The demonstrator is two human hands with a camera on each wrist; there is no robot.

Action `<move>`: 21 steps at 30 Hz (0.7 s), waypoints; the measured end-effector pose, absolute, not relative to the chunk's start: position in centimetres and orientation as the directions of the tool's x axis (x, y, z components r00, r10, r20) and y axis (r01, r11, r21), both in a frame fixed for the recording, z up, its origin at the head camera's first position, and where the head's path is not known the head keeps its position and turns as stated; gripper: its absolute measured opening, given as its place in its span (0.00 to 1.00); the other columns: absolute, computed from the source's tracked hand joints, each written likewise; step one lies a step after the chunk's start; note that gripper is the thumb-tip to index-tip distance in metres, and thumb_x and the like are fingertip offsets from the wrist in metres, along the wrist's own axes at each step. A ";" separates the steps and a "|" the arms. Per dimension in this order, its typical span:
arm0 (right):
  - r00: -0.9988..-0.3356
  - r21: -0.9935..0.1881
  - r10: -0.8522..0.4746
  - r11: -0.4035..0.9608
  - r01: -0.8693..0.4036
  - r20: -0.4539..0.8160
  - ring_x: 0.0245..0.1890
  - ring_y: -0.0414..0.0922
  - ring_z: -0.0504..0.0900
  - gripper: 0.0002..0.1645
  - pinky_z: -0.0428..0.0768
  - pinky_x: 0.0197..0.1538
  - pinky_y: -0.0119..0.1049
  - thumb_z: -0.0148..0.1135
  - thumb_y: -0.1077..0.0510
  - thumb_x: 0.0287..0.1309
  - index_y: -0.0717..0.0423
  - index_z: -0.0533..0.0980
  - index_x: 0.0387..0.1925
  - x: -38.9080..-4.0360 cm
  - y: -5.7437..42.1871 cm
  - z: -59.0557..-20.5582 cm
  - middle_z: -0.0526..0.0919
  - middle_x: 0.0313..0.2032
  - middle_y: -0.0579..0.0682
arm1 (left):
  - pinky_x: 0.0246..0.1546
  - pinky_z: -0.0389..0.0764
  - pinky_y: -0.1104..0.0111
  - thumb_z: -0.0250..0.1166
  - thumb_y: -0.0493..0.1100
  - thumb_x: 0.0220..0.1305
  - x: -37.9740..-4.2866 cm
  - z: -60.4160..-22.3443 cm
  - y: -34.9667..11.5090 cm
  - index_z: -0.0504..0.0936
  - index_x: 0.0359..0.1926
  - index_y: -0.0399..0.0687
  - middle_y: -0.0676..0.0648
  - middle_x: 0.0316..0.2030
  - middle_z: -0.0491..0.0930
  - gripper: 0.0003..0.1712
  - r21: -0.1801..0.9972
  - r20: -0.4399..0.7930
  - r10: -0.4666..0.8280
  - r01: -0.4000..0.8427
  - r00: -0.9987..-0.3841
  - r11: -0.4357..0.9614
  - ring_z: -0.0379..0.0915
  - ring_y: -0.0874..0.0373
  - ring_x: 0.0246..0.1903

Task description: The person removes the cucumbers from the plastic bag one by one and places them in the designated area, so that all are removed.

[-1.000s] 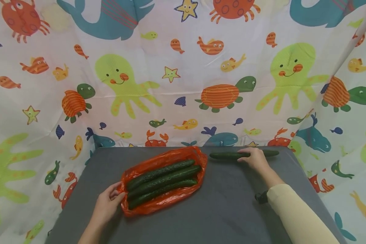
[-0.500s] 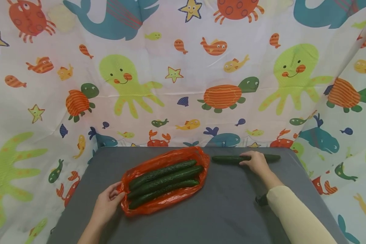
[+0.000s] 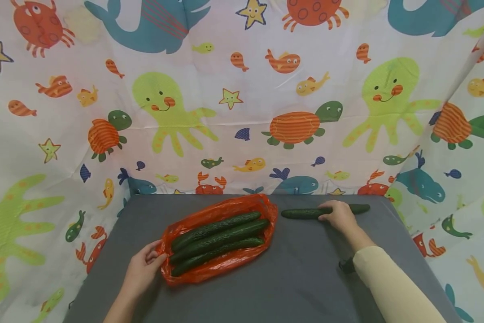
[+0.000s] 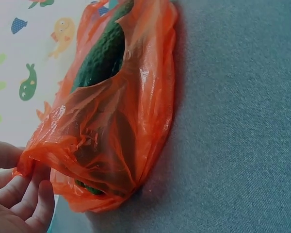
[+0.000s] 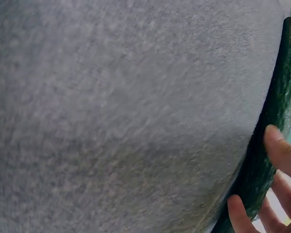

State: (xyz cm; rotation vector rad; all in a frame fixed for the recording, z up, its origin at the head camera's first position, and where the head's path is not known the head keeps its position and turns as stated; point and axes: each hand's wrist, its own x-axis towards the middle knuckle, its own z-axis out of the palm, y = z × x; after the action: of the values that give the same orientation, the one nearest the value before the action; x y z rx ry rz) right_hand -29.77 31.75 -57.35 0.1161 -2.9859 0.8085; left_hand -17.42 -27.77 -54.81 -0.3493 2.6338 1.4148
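Along the far edge of the worktop point(image 3: 290, 287), toward its right corner, is a lone cucumber point(image 3: 300, 214). The worktop is grey and flat, and behind its far edge hangs a white sheet point(image 3: 233, 148) with sea animals on it. Left of the worktop's middle lies a red bag point(image 3: 209, 215). It is thin, crinkly, shiny plastic, and you can see through it a bit. Three cucumbers point(image 3: 219, 242) sit side by side inside, showing through the big gap on top, their right ends nearer the far edge.

The lone cucumber is long and round like a stick, with dark green skin. The right hand point(image 3: 338, 216) grips it near the middle. The left hand point(image 3: 145, 264) pinches the bag's rim at the end nearest the worktop's left edge.

Only the head view shows both hands and all three cucumbers in the bag. The left wrist view shows a green tip point(image 4: 89, 188) low down in the red plastic. From the right wrist, you see the worktop's fuzzy grain and the lone cucumber's little bumps up close.
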 end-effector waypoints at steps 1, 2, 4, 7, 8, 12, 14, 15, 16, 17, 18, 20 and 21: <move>-0.996 -0.504 -0.060 0.859 -0.085 0.066 0.60 0.66 0.75 0.23 0.67 0.64 0.63 0.79 0.59 0.49 0.59 0.85 0.49 -29.8 31.7 -57.3 0.84 0.54 0.63 | 0.33 0.76 0.68 0.64 0.48 0.72 -17.5 -54.8 -27.8 0.71 0.70 0.49 0.46 0.38 0.80 0.29 0.807 -0.223 -0.141 -0.264 -0.965 0.529 0.78 0.58 0.40; -0.996 -0.507 -0.061 0.857 -0.088 0.069 0.61 0.66 0.75 0.23 0.67 0.64 0.63 0.79 0.60 0.49 0.59 0.85 0.49 -29.8 31.7 -57.2 0.83 0.54 0.63 | 0.33 0.76 0.68 0.64 0.48 0.72 -17.5 -54.8 -27.7 0.71 0.70 0.49 0.46 0.38 0.80 0.29 0.812 -0.224 -0.141 -0.265 -0.964 0.520 0.78 0.58 0.40; -0.995 -0.511 -0.063 0.855 -0.092 0.074 0.62 0.66 0.74 0.24 0.67 0.65 0.63 0.78 0.60 0.49 0.59 0.84 0.50 -29.7 31.7 -57.1 0.82 0.56 0.64 | 0.33 0.76 0.68 0.64 0.48 0.71 -17.5 -54.7 -27.7 0.71 0.70 0.49 0.46 0.39 0.80 0.29 0.820 -0.222 -0.138 -0.261 -0.965 0.509 0.78 0.58 0.40; -0.997 -0.510 -0.041 0.857 -0.071 0.071 0.63 0.67 0.73 0.26 0.67 0.64 0.64 0.77 0.59 0.51 0.59 0.83 0.53 -29.7 31.6 -56.9 0.81 0.58 0.64 | 0.33 0.77 0.68 0.65 0.48 0.71 -17.4 -54.5 -27.7 0.70 0.70 0.48 0.45 0.39 0.81 0.30 0.827 -0.221 -0.129 -0.256 -0.967 0.500 0.79 0.58 0.41; -0.997 -0.511 -0.030 0.857 -0.059 0.064 0.63 0.67 0.72 0.27 0.67 0.64 0.64 0.77 0.58 0.52 0.58 0.83 0.55 -29.6 31.6 -56.8 0.80 0.59 0.64 | 0.34 0.77 0.68 0.64 0.48 0.71 -17.4 -54.4 -27.6 0.70 0.70 0.48 0.45 0.39 0.81 0.30 0.828 -0.223 -0.127 -0.257 -0.966 0.498 0.79 0.58 0.42; -0.999 -0.515 0.007 0.857 -0.014 0.039 0.66 0.69 0.68 0.31 0.67 0.62 0.67 0.75 0.54 0.56 0.56 0.79 0.61 -29.5 31.4 -56.5 0.77 0.62 0.65 | 0.36 0.77 0.69 0.64 0.48 0.72 -17.3 -54.1 -27.5 0.70 0.71 0.47 0.45 0.39 0.81 0.30 0.824 -0.224 -0.124 -0.256 -0.967 0.505 0.79 0.57 0.44; -0.999 -0.521 0.011 0.853 -0.009 0.035 0.67 0.70 0.67 0.33 0.66 0.63 0.67 0.75 0.53 0.56 0.56 0.77 0.63 -29.4 31.3 -56.3 0.75 0.64 0.66 | 0.36 0.77 0.69 0.64 0.48 0.72 -17.3 -54.0 -27.5 0.70 0.70 0.47 0.45 0.39 0.81 0.30 0.822 -0.224 -0.126 -0.257 -0.966 0.508 0.79 0.57 0.44; -0.999 -0.523 0.010 0.852 -0.010 0.036 0.66 0.70 0.67 0.35 0.66 0.63 0.68 0.75 0.53 0.56 0.56 0.76 0.64 -29.4 31.3 -56.2 0.74 0.65 0.67 | 0.36 0.77 0.69 0.64 0.48 0.72 -17.3 -54.0 -27.5 0.70 0.70 0.48 0.45 0.38 0.81 0.30 0.822 -0.224 -0.127 -0.258 -0.966 0.508 0.80 0.56 0.45; -0.999 -0.525 0.007 0.851 -0.016 0.042 0.66 0.70 0.67 0.36 0.66 0.63 0.68 0.75 0.53 0.56 0.56 0.76 0.65 -29.4 31.1 -56.0 0.74 0.65 0.67 | 0.37 0.77 0.69 0.64 0.48 0.72 -17.3 -54.0 -27.4 0.70 0.70 0.48 0.45 0.39 0.81 0.30 0.823 -0.224 -0.128 -0.258 -0.966 0.507 0.80 0.56 0.45; -0.999 -0.530 0.005 0.848 -0.021 0.048 0.66 0.70 0.67 0.36 0.66 0.63 0.67 0.75 0.53 0.56 0.56 0.75 0.66 -29.4 31.1 -55.9 0.73 0.65 0.67 | 0.37 0.77 0.69 0.64 0.48 0.72 -17.3 -54.0 -27.4 0.70 0.70 0.47 0.45 0.39 0.82 0.30 0.823 -0.224 -0.128 -0.258 -0.966 0.506 0.80 0.56 0.46; -0.998 -0.534 0.002 0.845 -0.031 0.060 0.66 0.70 0.67 0.37 0.66 0.63 0.67 0.75 0.53 0.56 0.56 0.75 0.66 -29.4 31.0 -55.8 0.73 0.65 0.67 | 0.37 0.78 0.69 0.64 0.49 0.72 -17.4 -54.0 -27.4 0.70 0.70 0.48 0.45 0.39 0.82 0.30 0.822 -0.226 -0.132 -0.261 -0.965 0.505 0.81 0.55 0.46; -0.996 -0.549 -0.002 0.835 -0.051 0.089 0.66 0.68 0.68 0.37 0.66 0.65 0.66 0.76 0.53 0.55 0.58 0.75 0.65 -29.4 30.7 -55.5 0.74 0.64 0.67 | 0.38 0.78 0.70 0.64 0.49 0.72 -17.4 -54.2 -27.4 0.70 0.71 0.47 0.46 0.40 0.83 0.30 0.820 -0.228 -0.136 -0.266 -0.964 0.507 0.81 0.54 0.48; -0.994 -0.556 -0.004 0.829 -0.062 0.105 0.66 0.68 0.69 0.37 0.66 0.65 0.65 0.77 0.53 0.54 0.58 0.76 0.64 -29.3 30.5 -55.3 0.75 0.64 0.67 | 0.38 0.78 0.69 0.64 0.49 0.72 -17.4 -54.2 -27.3 0.70 0.71 0.47 0.46 0.40 0.83 0.30 0.818 -0.232 -0.138 -0.270 -0.963 0.507 0.81 0.54 0.48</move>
State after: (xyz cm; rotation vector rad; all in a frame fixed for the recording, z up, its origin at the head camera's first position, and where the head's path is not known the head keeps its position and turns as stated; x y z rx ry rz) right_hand -29.34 30.52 -55.32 0.0527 -2.9087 0.8887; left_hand -17.44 -27.34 -54.23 -0.3552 2.6068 1.4523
